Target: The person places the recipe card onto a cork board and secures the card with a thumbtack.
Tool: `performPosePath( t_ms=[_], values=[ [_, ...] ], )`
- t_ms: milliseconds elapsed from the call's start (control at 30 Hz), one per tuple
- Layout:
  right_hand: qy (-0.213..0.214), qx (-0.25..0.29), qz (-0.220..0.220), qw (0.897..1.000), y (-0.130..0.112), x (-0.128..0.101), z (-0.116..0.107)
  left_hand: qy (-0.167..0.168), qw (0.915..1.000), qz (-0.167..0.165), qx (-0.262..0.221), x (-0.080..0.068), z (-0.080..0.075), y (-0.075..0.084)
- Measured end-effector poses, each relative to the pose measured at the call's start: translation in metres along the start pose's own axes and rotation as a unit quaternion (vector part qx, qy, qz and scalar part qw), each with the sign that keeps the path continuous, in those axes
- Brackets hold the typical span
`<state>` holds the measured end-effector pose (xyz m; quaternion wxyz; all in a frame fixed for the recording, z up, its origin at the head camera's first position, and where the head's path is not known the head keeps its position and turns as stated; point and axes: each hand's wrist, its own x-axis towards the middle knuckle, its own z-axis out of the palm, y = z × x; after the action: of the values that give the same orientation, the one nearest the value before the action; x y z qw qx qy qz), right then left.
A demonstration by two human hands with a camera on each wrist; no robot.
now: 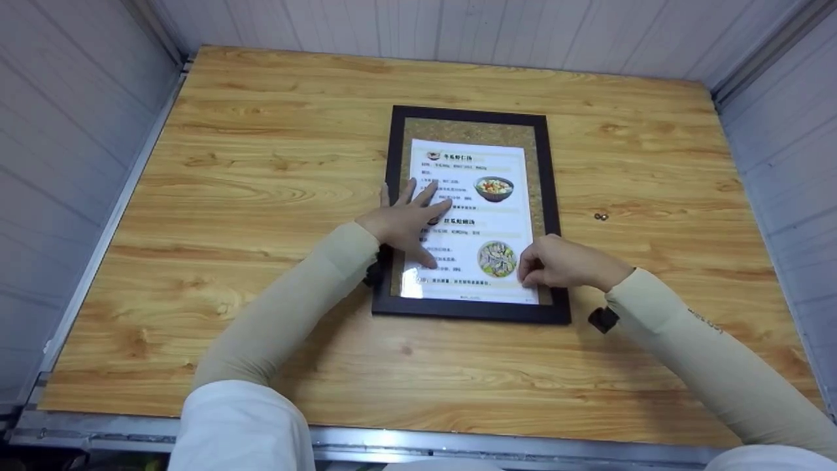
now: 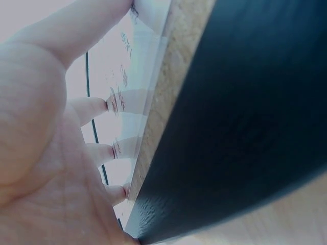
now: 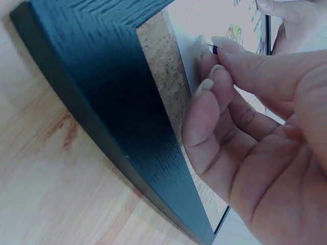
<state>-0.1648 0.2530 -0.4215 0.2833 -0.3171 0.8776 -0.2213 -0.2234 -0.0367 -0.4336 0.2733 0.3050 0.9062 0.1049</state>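
A black-framed cork board (image 1: 471, 309) lies flat on the wooden table (image 1: 261, 196), and a printed menu sheet (image 1: 516, 216) with two food pictures lies on it. My left hand (image 1: 418, 216) presses flat on the sheet's left half with fingers spread; in the left wrist view its fingertips (image 2: 104, 105) touch the sheet (image 2: 133, 76) beside the frame (image 2: 235, 127). My right hand (image 1: 531, 275) is at the sheet's lower right corner. In the right wrist view it (image 3: 219, 56) pinches a small blue pin (image 3: 214, 49) against the sheet (image 3: 204, 20), next to the cork strip (image 3: 158, 71).
Two tiny dark pins or similar bits (image 1: 601, 216) lie on the table to the right of the frame. Pale panel walls enclose the table on the left, back and right. A metal rail (image 1: 458, 448) runs along the near edge.
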Motion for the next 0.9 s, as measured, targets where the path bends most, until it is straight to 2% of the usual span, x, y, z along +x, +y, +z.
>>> performPosePath(
  t_ms=[900],
  values=[
    [-0.009, 0.02, 0.003, 1.0, -0.0043, 0.0019, 0.0, 0.007, 0.9999, 0.004, -0.008, -0.001, 0.0017, -0.002]
  ],
)
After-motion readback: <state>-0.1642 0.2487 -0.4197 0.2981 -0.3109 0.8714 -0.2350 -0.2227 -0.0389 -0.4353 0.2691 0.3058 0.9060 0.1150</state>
